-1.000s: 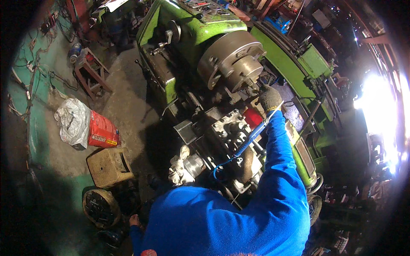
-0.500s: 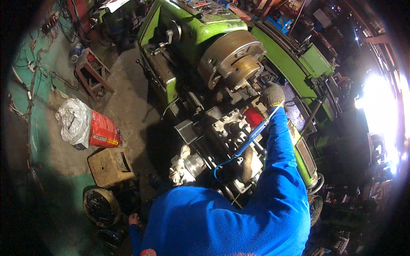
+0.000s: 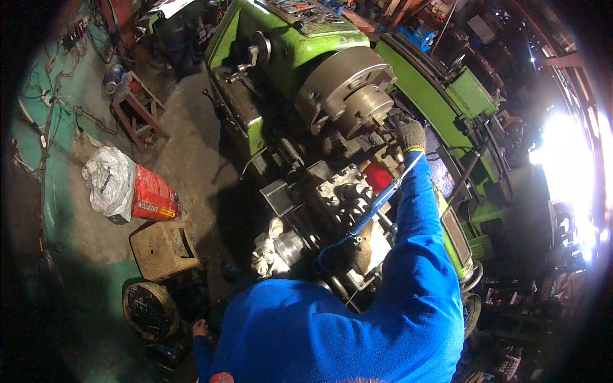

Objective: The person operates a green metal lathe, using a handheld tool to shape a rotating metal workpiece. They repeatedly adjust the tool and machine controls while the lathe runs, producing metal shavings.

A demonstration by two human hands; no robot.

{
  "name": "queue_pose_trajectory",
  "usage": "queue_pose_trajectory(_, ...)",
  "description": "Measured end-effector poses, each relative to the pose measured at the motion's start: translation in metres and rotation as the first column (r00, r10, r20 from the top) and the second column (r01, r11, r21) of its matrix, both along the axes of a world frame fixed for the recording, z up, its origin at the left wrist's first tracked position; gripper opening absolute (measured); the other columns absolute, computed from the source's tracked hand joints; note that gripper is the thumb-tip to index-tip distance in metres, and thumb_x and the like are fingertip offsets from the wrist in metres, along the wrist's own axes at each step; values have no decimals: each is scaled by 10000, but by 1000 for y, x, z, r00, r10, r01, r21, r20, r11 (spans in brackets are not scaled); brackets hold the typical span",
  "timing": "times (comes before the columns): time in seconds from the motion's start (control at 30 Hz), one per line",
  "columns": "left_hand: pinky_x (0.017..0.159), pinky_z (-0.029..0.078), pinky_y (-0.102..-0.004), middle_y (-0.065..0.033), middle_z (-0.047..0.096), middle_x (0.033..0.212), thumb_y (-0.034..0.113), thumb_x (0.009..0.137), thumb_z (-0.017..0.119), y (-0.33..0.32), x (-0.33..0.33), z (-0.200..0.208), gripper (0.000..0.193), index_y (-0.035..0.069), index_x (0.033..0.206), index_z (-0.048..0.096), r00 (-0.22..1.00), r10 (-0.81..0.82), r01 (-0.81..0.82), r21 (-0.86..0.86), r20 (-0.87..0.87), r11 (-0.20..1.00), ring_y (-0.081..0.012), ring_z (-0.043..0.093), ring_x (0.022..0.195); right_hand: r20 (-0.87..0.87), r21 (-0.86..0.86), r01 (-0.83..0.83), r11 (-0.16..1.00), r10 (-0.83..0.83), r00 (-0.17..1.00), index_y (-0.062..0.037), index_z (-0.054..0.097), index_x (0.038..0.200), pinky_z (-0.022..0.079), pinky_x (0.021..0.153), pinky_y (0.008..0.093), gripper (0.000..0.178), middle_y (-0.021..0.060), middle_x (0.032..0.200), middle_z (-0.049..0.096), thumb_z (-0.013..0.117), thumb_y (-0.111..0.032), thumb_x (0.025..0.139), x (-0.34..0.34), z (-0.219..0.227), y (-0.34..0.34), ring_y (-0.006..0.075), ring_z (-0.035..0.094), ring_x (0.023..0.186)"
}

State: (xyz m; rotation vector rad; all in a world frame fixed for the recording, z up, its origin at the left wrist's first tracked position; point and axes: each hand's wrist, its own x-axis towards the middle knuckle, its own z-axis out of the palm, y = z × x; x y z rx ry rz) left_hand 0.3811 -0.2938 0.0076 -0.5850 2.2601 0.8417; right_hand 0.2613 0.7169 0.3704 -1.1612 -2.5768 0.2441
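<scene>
My right hand [image 3: 410, 135], in a knitted grey work glove with a yellow cuff, reaches to the end of a round metal workpiece [image 3: 365, 110] in the large lathe chuck [image 3: 338, 80]. Its fingers look curled; whatever lies in them is hidden. Under my forearm, a blue-handled tool [image 3: 375, 207] with a slim silver rod slants toward the cuff, a blue cord trailing from its end. The tool post [image 3: 345, 186] is nearer me, with a red object [image 3: 378, 177] beside it. My bare left hand [image 3: 201, 328] is low at the left, its fingers too small to read.
The green lathe [image 3: 300, 45] runs across the middle, loose tools lying on its top. A rag-wrapped metal part [image 3: 276, 250] stands near my chest. On the left floor are a red container [image 3: 155, 195] with a silvery bag, a tan stool [image 3: 165, 250] and a round bin [image 3: 151, 311].
My right hand has shifted slightly, and its glove is turned a little differently at the workpiece. The chuck and workpiece look greyer, less golden. My left hand has stayed in place.
</scene>
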Motion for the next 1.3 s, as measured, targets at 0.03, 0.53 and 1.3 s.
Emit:
queue_pose_trajectory(0.03, 814, 602, -482, -114, 769, 1080, 357, 1027, 718, 8, -1, 3, 360, 118, 1296, 734, 999, -28, 28, -18, -17, 999, -294, 725, 916, 15, 27, -49, 998, 48, 999, -134, 800, 1164, 578, 982, 520, 329, 168, 1200, 782, 668, -356, 959, 0, -9, 15, 417, 727, 1136)
queue_pose_trajectory(0.53, 692, 576, -468, -98, 727, 963, 322, 1032, 718, -7, -5, 7, 298, 110, 1241, 735, 997, 76, -77, 79, 17, 994, -269, 684, 771, -207, 69, 89, 994, -73, 976, -15, 766, 962, 574, 742, 447, 325, 207, 866, 765, 588, -286, 976, -7, -35, 23, 362, 764, 845)
queue_pose_trajectory(1.3, 616, 552, -446, -75, 703, 901, 310, 1047, 712, -7, 13, 3, 234, 109, 1164, 734, 982, 176, -182, 96, 64, 979, -245, 647, 702, -293, -147, 107, 983, -147, 945, -75, 832, 1001, 590, 864, 502, 383, 214, 942, 795, 608, -366, 892, 1, 9, -58, 426, 763, 934)
